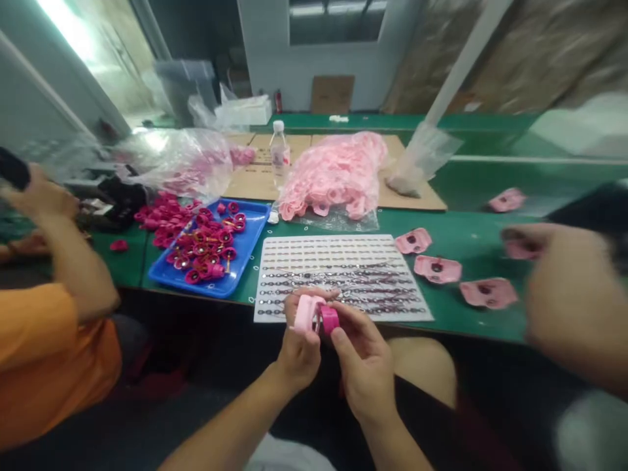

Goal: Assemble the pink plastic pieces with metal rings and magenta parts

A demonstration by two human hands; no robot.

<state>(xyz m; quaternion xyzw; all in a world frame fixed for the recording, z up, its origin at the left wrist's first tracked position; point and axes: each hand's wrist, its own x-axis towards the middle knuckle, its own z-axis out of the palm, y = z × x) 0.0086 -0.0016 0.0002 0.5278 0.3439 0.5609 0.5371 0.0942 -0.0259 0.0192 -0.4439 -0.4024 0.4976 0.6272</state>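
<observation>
My left hand (300, 350) is closed around a light pink plastic shell (305, 314), held upright over the table's front edge. Between the fingers of my right hand (366, 360) is a dark pink plastic part (330, 318), right beside the shell's open side. Something thin spans the small gap between the two pieces; whether they touch I cannot tell. Just beyond my hands lies a white board (289, 245) with rows of small round dark parts and thin wires. A blue tray (245, 261) to the left holds several dark pink parts with metal bits inside.
Light pink shells (437, 269) lie to the right, near a co-worker's blurred arm (579, 294). A clear bag of pink shells (338, 173) and a water bottle (279, 154) stand behind the board on cardboard (255, 186). Another person in an orange sleeve (39, 327) sits at left.
</observation>
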